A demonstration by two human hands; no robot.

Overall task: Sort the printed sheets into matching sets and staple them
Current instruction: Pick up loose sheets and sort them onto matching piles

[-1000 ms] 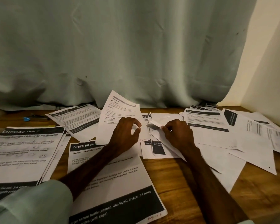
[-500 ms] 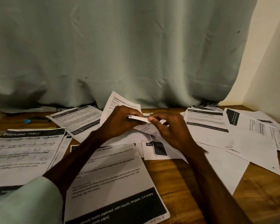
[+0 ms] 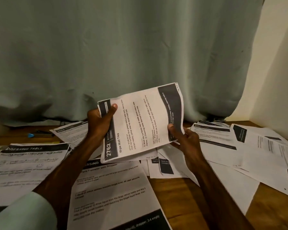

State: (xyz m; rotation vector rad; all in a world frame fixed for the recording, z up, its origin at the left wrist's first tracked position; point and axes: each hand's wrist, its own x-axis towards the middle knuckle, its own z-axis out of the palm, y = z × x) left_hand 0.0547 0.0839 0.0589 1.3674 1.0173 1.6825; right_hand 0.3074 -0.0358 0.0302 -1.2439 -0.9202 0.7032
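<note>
The person holds a sheet (image 3: 140, 123) up off the worktop (image 3: 176, 200), turned sideways, with its header reading 2762 and "Wipe Wall Tiles". The left hand (image 3: 99, 125) pinches the header end, thumb on the printed face. The right hand (image 3: 185, 140) pinches the dark footer end the same way, so both sets of fingers are clamped on the sheet. From here this looks like the reading step: identify the sheet, then find its partner. To do it well I would go by the number first, since 2762 is the plainest mark. Then scan the headers of the loose sheets (image 3: 223, 141) on the right for the same number, and keep the paper flat so the corners line up for stapling. Much is unclear. The fingers behind the sheet are hidden, and I cannot tell whether 1 sheet or 2 are held. Most of the headers lying on the worktop are blurred or overlapped. A dark tool (image 3: 40, 134) with a blue end lies far left, possibly the stapler, though it is too small to say.
</note>
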